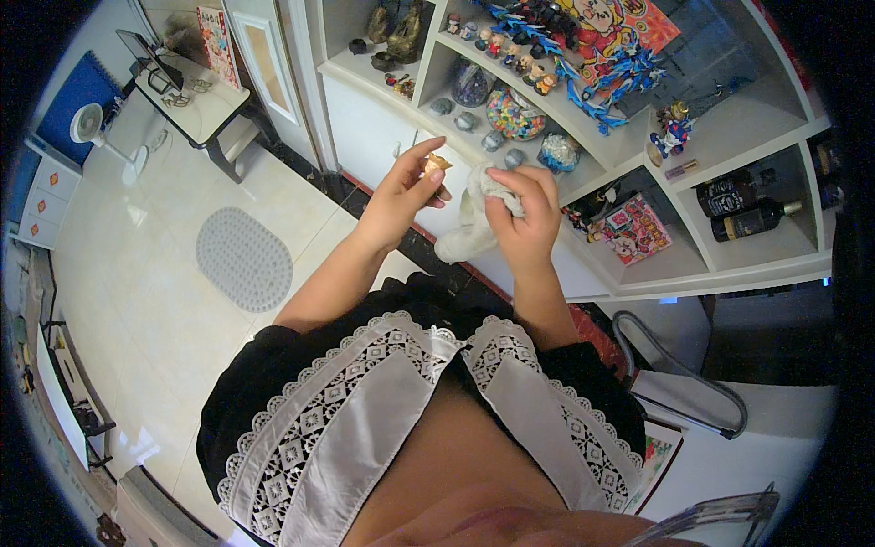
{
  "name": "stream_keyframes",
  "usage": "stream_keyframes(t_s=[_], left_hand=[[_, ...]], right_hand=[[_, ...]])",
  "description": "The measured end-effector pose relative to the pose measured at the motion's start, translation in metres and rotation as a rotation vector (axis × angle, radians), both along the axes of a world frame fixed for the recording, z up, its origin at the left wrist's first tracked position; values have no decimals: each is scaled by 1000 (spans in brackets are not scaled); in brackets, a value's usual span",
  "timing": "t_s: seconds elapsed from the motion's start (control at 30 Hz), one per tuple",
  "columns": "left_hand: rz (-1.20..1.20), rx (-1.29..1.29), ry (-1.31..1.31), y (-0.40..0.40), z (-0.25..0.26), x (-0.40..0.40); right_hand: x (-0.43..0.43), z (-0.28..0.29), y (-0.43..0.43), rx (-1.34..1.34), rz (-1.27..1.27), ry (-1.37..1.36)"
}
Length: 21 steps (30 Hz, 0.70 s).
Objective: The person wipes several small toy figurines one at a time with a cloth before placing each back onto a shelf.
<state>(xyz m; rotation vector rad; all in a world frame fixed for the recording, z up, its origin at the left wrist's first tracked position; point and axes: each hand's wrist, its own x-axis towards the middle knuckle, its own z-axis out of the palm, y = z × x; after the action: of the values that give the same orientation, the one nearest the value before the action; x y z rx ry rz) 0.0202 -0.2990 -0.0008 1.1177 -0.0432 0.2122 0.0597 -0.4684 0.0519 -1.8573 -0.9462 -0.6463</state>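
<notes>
My left hand (403, 195) holds a small orange-and-gold figurine (436, 164) between thumb and fingers. To its right, my right hand (530, 208) grips a light grey-white cloth (472, 229), bunched at the fingertips and hanging down on the left. The cloth and the figurine are apart. Both hands are in front of a white display shelf (427, 68). A row of small figurines (509, 55) stands on its upper level, beside a blue dragon-like model (581, 89). Below them are a jar of colourful pieces (514, 113) and several grey balls (492, 141).
Dark bottles (748, 222) lie in a right-hand compartment, near a red picture box (632, 229). White cabinet doors (362, 130) are under the shelf. On the tiled floor at left are a grey oval mat (244, 260), a white fan (87, 123) and a table (198, 116).
</notes>
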Motion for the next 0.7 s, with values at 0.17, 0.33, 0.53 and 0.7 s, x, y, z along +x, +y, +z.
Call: stream_keyframes(t_s=[0.17,0.33,0.53,0.7], left_hand=[[-195,-517,147,-3,3,2],[-276,-611,101,1,-14,9],[-241,-632,162,-11,-5,10],[-292,-550,176,-10,-8,11]], right_hand=[[-3,-8,5,-12,7,80],[-5,-13,0,-35,-34,150],[-6,-13,1,-65,-30,175],[-4,-22,5,-148,-74,143]])
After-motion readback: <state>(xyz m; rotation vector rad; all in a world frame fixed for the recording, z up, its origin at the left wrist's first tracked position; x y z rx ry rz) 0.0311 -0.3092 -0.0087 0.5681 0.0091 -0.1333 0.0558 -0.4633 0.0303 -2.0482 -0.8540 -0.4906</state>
